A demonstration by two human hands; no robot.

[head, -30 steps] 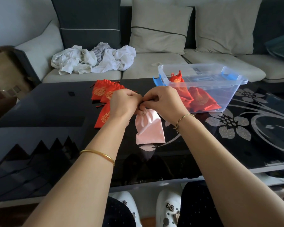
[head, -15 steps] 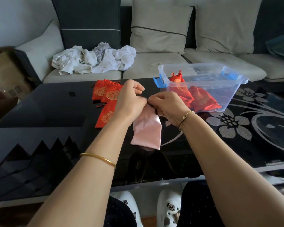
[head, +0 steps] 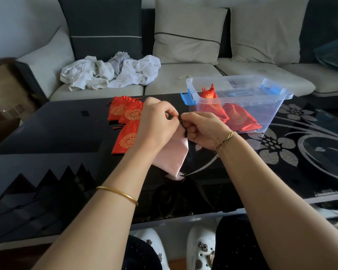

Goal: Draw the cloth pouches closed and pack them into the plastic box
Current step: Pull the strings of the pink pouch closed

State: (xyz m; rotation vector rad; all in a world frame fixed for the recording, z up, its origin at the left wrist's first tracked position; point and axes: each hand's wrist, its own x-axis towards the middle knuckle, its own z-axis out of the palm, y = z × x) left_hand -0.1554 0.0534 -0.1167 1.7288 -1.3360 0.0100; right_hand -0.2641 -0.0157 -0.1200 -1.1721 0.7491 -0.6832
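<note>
Pink pouch [head: 172, 152] dangles below left grip [head: 156, 123] and right grip [head: 203, 131], both pinching its cord [head: 181, 121] I think, plastic box [head: 265, 106] off right.

- Soft, cool daylight in a fairly dim room; no hard shadows anywhere.
- Glossy black tabletop [head: 66, 129] acts as a mirror. There is a pale grey sheen with a dark zigzag reflection at lower left, and a faint reflection of the pink pouch [head: 172, 152] under its lower corner.
- Plastic box [head: 269, 108] rim catches mild highlights, nothing blown out.
- Wide-angle distortion: the sofa [head: 183, 82] line bows, and the forearms [head: 98, 221] balloon towards the bottom edge.
- Centre is reasonably sharp; corners are soft and smeared.
</note>
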